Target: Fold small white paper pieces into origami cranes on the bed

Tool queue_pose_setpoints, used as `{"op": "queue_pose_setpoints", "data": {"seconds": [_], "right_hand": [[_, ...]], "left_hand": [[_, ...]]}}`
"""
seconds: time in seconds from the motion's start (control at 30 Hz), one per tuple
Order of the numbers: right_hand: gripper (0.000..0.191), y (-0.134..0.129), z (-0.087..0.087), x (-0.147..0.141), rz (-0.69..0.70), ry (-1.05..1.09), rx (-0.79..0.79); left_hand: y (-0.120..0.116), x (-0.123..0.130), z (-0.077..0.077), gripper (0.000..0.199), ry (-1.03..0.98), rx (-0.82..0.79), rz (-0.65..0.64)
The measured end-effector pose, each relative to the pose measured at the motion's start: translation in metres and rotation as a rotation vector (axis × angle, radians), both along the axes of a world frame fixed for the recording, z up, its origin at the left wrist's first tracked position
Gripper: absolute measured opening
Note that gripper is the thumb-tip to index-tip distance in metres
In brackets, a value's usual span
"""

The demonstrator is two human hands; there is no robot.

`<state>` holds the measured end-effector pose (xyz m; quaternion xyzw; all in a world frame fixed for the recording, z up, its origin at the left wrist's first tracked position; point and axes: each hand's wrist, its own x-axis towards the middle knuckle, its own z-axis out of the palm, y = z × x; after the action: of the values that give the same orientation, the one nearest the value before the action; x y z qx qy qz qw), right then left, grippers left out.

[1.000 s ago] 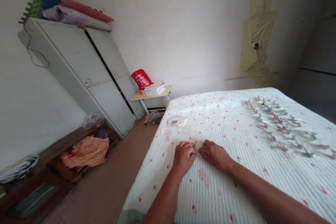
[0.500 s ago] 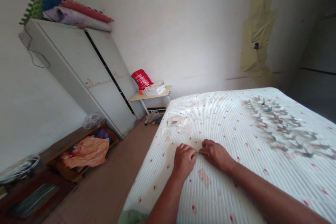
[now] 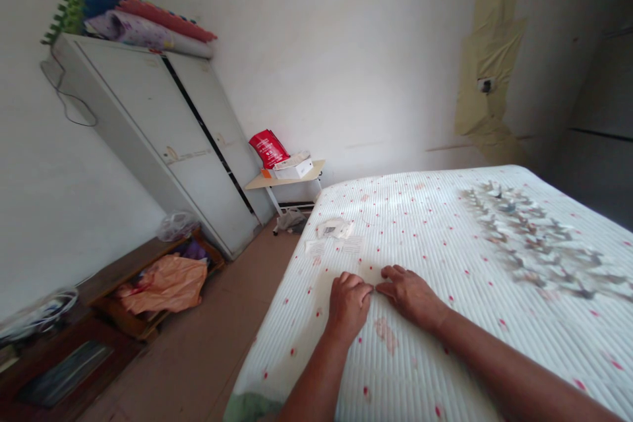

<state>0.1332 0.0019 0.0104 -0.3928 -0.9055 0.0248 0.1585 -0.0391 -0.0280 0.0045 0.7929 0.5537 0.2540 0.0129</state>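
My left hand (image 3: 350, 303) rests on the white quilted bed cover (image 3: 425, 369), its fingers curled and pinched together. Close on its right, my right hand (image 3: 410, 293) has thumb and fingertips drawn together, almost touching the left fingertips. Whatever lies between them is too small and covered to make out. Beyond the hands lie a crumpled white packet with a label (image 3: 334, 229) and thin printed paper slips (image 3: 351, 245). To the right, several small grey-white pointed things (image 3: 531, 234) stand in rows, blurred.
A small table (image 3: 316, 169) with a red bag (image 3: 268, 148) and a white box (image 3: 297, 170) stands past the bed's far left corner. A grey cabinet (image 3: 133, 105) leans into view at left. Below it, an orange plastic bag (image 3: 171, 283) lies on a low wooden bench.
The fingertips have shifted slightly, and the tiny greyish thing glimpsed between them before is now covered. The whole view has moved a little to the right.
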Motion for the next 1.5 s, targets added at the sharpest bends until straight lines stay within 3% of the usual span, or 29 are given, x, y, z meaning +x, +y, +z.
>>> {"op": "queue_pose_setpoints", "data": {"seconds": [0.4, 1.03, 1.23, 1.5], "right_hand": [[0.019, -0.004, 0.001, 0.000, 0.007, 0.105, -0.018], [0.025, 0.004, -0.015, -0.011, -0.017, 0.112, -0.042], [0.024, 0.006, 0.001, -0.016, -0.141, 0.041, -0.220], [0.022, 0.010, 0.015, -0.024, -0.276, -0.046, -0.332]], "left_hand": [[-0.008, 0.007, 0.003, 0.018, 0.062, -0.005, 0.042], [-0.003, 0.006, -0.003, 0.019, 0.024, -0.025, 0.025], [0.000, 0.006, -0.008, 0.014, -0.056, -0.052, 0.063], [0.005, 0.009, -0.007, 0.014, -0.120, -0.143, 0.187]]}}
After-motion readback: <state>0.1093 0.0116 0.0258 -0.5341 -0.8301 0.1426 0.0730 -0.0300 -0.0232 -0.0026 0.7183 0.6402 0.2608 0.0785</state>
